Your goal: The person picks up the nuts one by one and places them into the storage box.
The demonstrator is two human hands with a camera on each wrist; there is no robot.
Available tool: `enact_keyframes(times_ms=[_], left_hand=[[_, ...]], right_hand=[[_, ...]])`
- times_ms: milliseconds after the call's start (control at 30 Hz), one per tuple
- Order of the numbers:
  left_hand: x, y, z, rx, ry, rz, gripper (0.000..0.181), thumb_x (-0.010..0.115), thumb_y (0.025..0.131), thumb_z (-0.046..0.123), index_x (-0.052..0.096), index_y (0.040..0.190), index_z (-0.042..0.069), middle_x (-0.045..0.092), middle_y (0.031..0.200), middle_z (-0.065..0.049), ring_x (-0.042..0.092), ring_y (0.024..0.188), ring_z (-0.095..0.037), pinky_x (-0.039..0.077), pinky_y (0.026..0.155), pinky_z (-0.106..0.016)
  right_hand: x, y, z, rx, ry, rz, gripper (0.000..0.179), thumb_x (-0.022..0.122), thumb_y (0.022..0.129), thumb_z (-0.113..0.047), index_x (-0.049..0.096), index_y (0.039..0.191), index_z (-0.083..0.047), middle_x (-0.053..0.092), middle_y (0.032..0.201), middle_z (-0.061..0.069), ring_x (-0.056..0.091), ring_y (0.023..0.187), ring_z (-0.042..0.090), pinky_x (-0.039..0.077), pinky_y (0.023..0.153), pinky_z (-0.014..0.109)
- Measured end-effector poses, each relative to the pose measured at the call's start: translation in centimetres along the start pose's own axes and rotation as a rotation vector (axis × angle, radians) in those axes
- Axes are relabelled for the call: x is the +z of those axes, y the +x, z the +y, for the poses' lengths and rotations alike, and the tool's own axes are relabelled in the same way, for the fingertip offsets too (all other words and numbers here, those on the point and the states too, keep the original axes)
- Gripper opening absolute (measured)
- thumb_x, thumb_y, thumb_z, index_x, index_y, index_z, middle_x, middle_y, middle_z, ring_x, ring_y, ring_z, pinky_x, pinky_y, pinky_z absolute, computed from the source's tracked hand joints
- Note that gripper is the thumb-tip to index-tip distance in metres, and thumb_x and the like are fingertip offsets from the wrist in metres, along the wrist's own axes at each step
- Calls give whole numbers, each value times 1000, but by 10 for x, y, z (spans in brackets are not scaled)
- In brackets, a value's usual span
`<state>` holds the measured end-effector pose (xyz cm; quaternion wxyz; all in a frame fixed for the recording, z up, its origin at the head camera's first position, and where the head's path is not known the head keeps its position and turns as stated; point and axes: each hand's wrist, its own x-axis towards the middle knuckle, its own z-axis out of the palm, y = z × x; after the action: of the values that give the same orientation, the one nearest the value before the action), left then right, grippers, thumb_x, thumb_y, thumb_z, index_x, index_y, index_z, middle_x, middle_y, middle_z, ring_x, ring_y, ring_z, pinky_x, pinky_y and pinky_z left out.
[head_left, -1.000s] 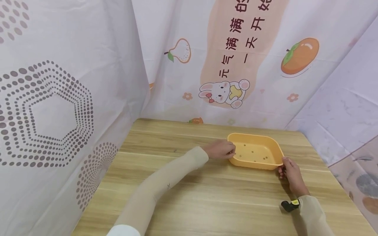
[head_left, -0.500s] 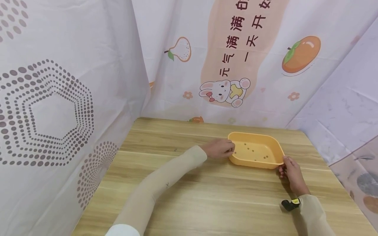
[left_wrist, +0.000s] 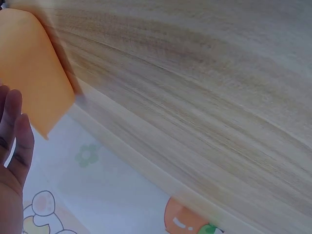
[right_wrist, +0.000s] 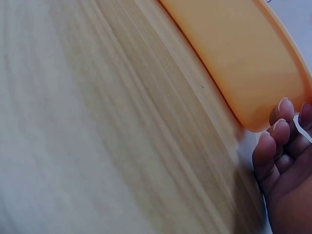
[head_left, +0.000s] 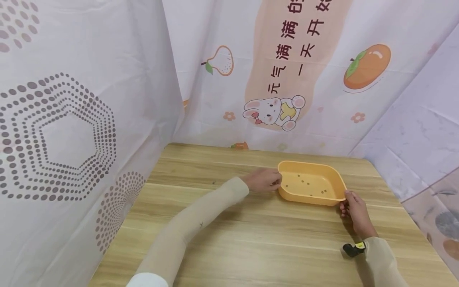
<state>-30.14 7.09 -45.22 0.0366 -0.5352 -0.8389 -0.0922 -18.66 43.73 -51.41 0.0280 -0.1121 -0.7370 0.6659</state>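
Note:
A shallow yellow-orange plastic tray point(head_left: 312, 200) stands toward the back right of the wooden table. Several tiny round brownish pieces point(head_left: 324, 191) are scattered over its floor, too small to identify. My left hand point(head_left: 263, 180) is beside the tray's left end, fingers bent and their tips near the rim; whether it pinches something I cannot tell. In the left wrist view the left fingers point(left_wrist: 17, 124) overlap the tray's orange side point(left_wrist: 34, 68). At the front right corner my right hand point(head_left: 356, 211) grips the rim, thumb on top and other fingers curled below.
One more tiny piece point(head_left: 214, 182) lies on the wooden tabletop point(head_left: 244, 243) left of the left hand. Printed cloth point(head_left: 215, 99) hangs behind the table and along both sides. A black device point(head_left: 353, 250) is strapped on the right wrist.
My left hand has drawn back slightly leftward from the tray's rim. Another tiny piece shows near the middle of the tray floor, and one by its left end has shifted. The right hand stays put.

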Motion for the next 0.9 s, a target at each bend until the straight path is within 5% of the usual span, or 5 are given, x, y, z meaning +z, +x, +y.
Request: enact_keyframes(times_ms=[467,900], left_hand=[[2,-20,-24,7,-100,2,5,64,102,19,65,99,15,62,95,6,56,83,-3,45,71,-15],[-11,-55,-39,-30,-16,-3,9,62,102,20,68,97,16,65,92,6,57,82,-4,46,70,-17]], right_hand=[[0,0,4,-18,25,-16,35,44,111,-40,56,89,-15,56,69,-3,53,60,10,50,53,25],[-3,1,5,-29,79,-43,35,46,110,-37,56,88,-12,58,71,-3,55,61,9,51,54,24]])
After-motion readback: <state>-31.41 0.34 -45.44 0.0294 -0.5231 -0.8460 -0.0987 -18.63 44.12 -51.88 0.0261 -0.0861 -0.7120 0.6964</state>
